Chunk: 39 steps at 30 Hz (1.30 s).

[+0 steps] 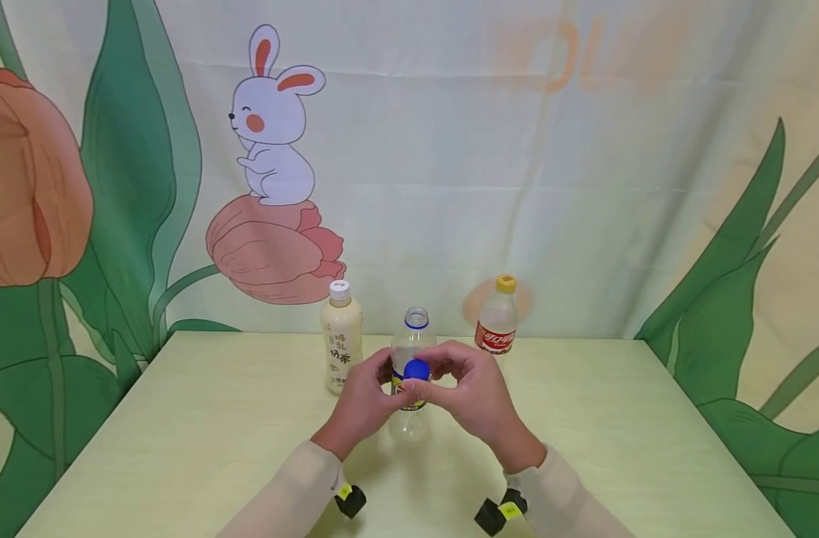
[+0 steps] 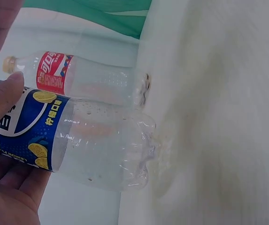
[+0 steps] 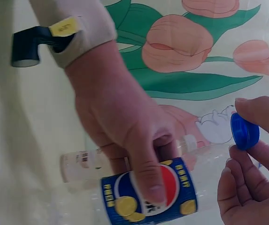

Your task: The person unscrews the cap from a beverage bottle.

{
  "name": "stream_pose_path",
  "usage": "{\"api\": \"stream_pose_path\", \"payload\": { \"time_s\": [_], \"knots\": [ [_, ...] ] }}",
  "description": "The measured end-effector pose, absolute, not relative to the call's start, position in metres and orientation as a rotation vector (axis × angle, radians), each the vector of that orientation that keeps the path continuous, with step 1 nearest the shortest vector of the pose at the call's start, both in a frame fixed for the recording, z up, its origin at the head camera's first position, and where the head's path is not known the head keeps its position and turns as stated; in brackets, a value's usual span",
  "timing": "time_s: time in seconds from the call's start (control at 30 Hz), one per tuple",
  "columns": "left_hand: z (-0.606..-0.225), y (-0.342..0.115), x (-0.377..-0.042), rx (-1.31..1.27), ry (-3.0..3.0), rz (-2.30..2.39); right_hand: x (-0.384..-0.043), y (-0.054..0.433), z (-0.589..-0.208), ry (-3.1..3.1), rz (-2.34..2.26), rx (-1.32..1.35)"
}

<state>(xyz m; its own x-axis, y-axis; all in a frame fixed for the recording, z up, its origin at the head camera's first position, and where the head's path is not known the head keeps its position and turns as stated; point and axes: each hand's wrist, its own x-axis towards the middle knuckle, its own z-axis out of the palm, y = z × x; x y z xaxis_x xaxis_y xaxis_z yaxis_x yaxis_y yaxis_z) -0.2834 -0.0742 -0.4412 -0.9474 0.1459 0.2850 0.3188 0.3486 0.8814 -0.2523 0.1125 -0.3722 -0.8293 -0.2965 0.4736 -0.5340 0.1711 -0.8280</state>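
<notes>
so we've got our left hand (image 1: 362,396) wrapped round a clear bottle (image 1: 417,319) at its blue label (image 2: 40,126), and our right hand (image 1: 477,388) pinching a blue cap (image 1: 417,369) between thumb and fingers. both hands are busy, basically. the bottle's upright just below the centre of the head view, its mouth bare, and the cap sits in front of the label there, off the neck. in the right wrist view we can see the cap's hollow side facing left, over at the right of the frame. can't really tell if the bottle's base touches the table (image 1: 181,441) or is just above it.

left of our bottle in the head view there's a milk tea bottle (image 1: 342,329) with a white lid on, standing just beside our left hand. right of centre, behind our right hand, we see a cola bottle (image 1: 495,329), red label, yellow lid on, also upright. behind the lot hangs a printed cloth (image 1: 416,149), with a white rabbit (image 1: 275,142) on a tulip at upper left.
</notes>
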Motion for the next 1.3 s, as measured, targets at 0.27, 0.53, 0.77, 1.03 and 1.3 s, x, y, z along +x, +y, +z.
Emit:
{"api": "stream_pose_path", "payload": {
  "time_s": [0.27, 0.53, 0.77, 1.03, 1.3],
  "knots": [
    [-0.438, -0.067, -0.300, -0.404, -2.468, -1.631, -0.256, 0.115, -0.397, -2.351, 1.704, 0.776],
    [-0.436, -0.063, -0.316, -0.340, -2.507, -1.627, -0.267, 0.117, -0.418, -2.519, 1.628, 0.783],
    [-0.440, -0.061, -0.328, -0.344, -2.492, -1.674, -0.280, 0.121, -0.438, -2.622, 1.537, 0.768],
    [-0.442, -0.061, -0.339, -0.311, -2.490, -1.692, -0.293, 0.118, -0.463, -2.772, 1.358, 0.794],
    [-0.445, -0.058, -0.349, -0.286, -2.506, -1.688, -0.300, 0.117, -0.473, -2.880, 1.305, 0.739]
  ]
}}
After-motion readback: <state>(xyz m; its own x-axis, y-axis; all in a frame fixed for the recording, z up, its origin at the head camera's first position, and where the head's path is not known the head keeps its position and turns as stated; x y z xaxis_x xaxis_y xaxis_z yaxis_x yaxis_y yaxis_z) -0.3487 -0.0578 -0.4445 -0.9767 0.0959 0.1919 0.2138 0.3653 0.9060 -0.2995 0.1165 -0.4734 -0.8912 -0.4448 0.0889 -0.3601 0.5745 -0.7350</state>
